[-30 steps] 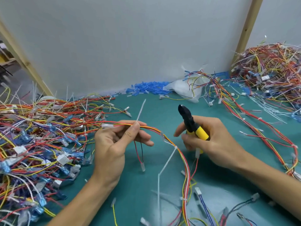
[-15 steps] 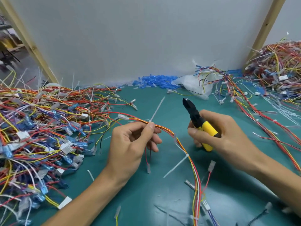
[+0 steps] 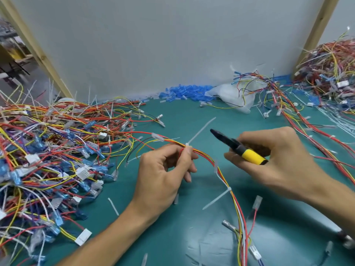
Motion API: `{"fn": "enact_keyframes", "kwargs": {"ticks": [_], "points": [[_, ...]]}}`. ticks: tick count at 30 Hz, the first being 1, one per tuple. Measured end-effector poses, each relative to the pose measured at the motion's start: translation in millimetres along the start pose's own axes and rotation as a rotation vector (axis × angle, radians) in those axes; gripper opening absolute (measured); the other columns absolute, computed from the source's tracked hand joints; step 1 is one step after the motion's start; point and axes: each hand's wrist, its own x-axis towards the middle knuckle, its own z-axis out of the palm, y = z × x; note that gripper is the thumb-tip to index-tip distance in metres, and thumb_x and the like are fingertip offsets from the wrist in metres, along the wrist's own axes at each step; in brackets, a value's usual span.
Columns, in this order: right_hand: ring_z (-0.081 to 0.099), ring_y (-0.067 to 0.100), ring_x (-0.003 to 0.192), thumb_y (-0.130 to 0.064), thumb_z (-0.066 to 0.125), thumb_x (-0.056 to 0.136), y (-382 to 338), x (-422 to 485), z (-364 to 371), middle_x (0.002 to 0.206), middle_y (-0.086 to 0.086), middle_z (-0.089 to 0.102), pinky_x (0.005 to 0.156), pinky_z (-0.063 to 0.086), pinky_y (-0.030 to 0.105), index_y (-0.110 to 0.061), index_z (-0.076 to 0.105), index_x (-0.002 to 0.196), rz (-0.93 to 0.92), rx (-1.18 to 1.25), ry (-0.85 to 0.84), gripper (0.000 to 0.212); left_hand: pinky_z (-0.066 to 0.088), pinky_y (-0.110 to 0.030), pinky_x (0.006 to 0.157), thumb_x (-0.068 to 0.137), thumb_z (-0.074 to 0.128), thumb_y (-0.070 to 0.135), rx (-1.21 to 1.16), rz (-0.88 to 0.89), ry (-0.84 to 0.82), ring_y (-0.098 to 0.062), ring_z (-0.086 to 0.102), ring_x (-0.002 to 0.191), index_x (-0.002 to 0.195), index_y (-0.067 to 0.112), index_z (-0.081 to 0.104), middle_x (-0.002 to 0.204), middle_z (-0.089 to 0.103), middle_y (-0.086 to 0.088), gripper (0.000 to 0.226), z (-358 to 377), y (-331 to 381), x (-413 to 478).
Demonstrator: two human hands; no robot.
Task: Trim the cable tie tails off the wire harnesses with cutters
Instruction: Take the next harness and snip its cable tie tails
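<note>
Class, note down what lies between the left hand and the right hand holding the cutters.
Head view: the wire harness curves down between left hand and right hand gripping the cutters, carrying a white cable tie; teal mat beneath.

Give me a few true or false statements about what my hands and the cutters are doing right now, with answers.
1. The left hand pinches the harness. True.
2. The cutters have a red handle. False: the handle is yellow.
3. The right hand holds the cutters. True.
4. The tie tail by the left hand is already cut off. False: it sticks out long, uncut.
</note>
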Motion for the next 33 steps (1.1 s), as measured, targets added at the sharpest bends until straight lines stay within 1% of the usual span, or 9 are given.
{"fn": "enact_keyframes", "kwargs": {"ticks": [2, 5, 9, 14, 17, 19, 23, 28, 33], "points": [[0.045, 0.014, 0.058, -0.026, 0.084, 0.088, -4, 0, 0, 0.064, -0.01, 0.051, 0.053, 0.037, 0.025, -0.025, 0.067, 0.079, -0.079, -0.098, -0.004, 0.019, 0.05, -0.022, 0.06, 0.098, 0.06, 0.037, 0.003, 0.004, -0.002, -0.02, 0.064, 0.05, 0.083, 0.015, 0.075, 0.068, 0.071, -0.002, 0.03, 1, 1, -1], [0.057, 0.013, 0.066, -0.025, 0.084, 0.087, -4, 0, -1, 0.077, -0.014, 0.059, 0.059, 0.048, 0.032, -0.022, 0.073, 0.09, -0.091, -0.131, -0.031, 0.012, 0.05, -0.023, 0.061, 0.098, 0.06, 0.035, 0.019, 0.021, -0.011, -0.02, 0.064, 0.05, 0.083, 0.013, 0.075, 0.068, 0.071, 0.0, 0.03, 2, 2, -1], [0.059, 0.017, 0.067, -0.031, 0.073, 0.087, -6, 1, 1, 0.08, -0.011, 0.062, 0.059, 0.052, 0.042, -0.019, 0.075, 0.092, -0.092, -0.137, -0.034, 0.013, 0.052, -0.025, 0.061, 0.099, 0.061, 0.028, 0.093, 0.108, -0.035, -0.016, 0.065, 0.051, 0.078, 0.008, 0.075, 0.066, 0.07, 0.003, 0.032, 2, 4, -2], [0.045, 0.019, 0.054, -0.028, 0.078, 0.089, -15, 0, -3, 0.063, -0.003, 0.057, 0.049, 0.041, 0.037, -0.019, 0.075, 0.079, -0.043, -0.169, -0.08, 0.014, 0.055, -0.033, 0.066, 0.1, 0.062, 0.024, 0.166, 0.191, -0.098, -0.016, 0.066, 0.058, 0.076, 0.009, 0.075, 0.063, 0.069, 0.004, 0.03, 2, 5, -4], [0.028, 0.018, 0.053, -0.041, 0.069, 0.087, -21, -1, -4, 0.055, 0.007, 0.043, 0.043, 0.027, 0.027, -0.017, 0.072, 0.07, 0.02, -0.051, -0.145, 0.03, 0.052, -0.026, 0.066, 0.099, 0.065, 0.026, -0.011, 0.069, -0.131, -0.019, 0.067, 0.06, 0.083, 0.009, 0.075, 0.071, 0.071, -0.003, 0.025, 4, 8, -5], [0.025, 0.014, 0.052, -0.053, 0.061, 0.079, -26, -2, -5, 0.056, 0.009, 0.042, 0.043, 0.024, 0.024, -0.015, 0.072, 0.07, 0.081, 0.031, -0.183, 0.041, 0.052, -0.023, 0.065, 0.094, 0.072, 0.018, -0.22, -0.015, -0.12, -0.018, 0.067, 0.062, 0.093, 0.014, 0.077, 0.078, 0.073, -0.011, 0.007, 6, 10, -3], [0.046, 0.036, 0.058, -0.062, 0.06, 0.072, -29, -2, -7, 0.058, 0.014, 0.055, 0.048, 0.041, 0.047, -0.014, 0.074, 0.073, 0.192, 0.082, -0.208, 0.05, 0.05, -0.023, 0.063, 0.081, 0.078, 0.017, -0.426, -0.095, -0.083, -0.02, 0.066, 0.065, 0.096, 0.017, 0.08, 0.08, 0.072, -0.006, 0.015, 6, 9, 1], [0.05, 0.035, 0.055, -0.048, 0.074, 0.075, -24, -1, -3, 0.061, 0.016, 0.059, 0.052, 0.043, 0.048, -0.013, 0.076, 0.073, 0.263, 0.151, -0.208, 0.035, 0.05, -0.024, 0.064, 0.082, 0.076, 0.017, -0.456, -0.111, -0.122, -0.022, 0.065, 0.066, 0.091, 0.016, 0.079, 0.08, 0.069, -0.006, 0.009, 3, 6, 1], [0.052, 0.033, 0.051, -0.048, 0.081, 0.072, -18, 0, 0, 0.057, 0.016, 0.06, 0.051, 0.044, 0.045, -0.006, 0.075, 0.076, 0.331, 0.265, -0.215, 0.043, 0.05, -0.027, 0.065, 0.082, 0.075, 0.017, -0.423, -0.079, -0.096, -0.022, 0.062, 0.065, 0.087, 0.011, 0.076, 0.076, 0.065, -0.005, 0.007, 4, 6, 3]]}}
